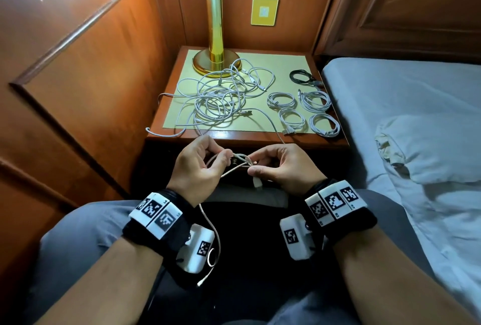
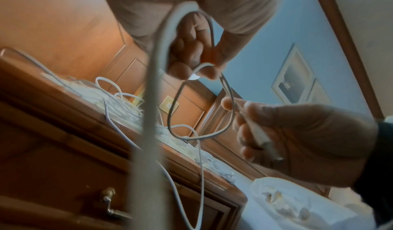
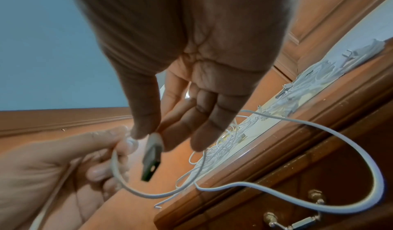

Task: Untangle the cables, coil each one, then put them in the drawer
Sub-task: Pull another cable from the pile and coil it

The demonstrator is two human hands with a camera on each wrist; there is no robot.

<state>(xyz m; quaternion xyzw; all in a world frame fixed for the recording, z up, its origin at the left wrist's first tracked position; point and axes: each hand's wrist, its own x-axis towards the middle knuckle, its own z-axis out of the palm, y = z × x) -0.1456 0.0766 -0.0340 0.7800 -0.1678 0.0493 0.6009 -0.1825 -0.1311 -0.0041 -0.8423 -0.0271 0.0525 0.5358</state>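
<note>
A loose white cable (image 1: 240,161) is stretched between my hands above my lap. My left hand (image 1: 226,155) pinches a small loop of it (image 2: 202,67). My right hand (image 1: 254,166) pinches it just behind the USB plug (image 3: 151,156), which hangs down. One run of the cable climbs to the tangle of white cables (image 1: 221,95) on the nightstand (image 1: 234,135); the other trails past my left wrist to a free end (image 1: 201,284). The drawer (image 3: 319,174) below the top is shut, and its brass handle (image 2: 110,201) sits behind my hands.
Several coiled white cables (image 1: 304,112) and a coiled black one (image 1: 302,76) lie at the nightstand's right side. A brass lamp (image 1: 214,28) stands at the back. The bed (image 1: 416,116) is on the right, with wood panelling (image 1: 78,64) on the left.
</note>
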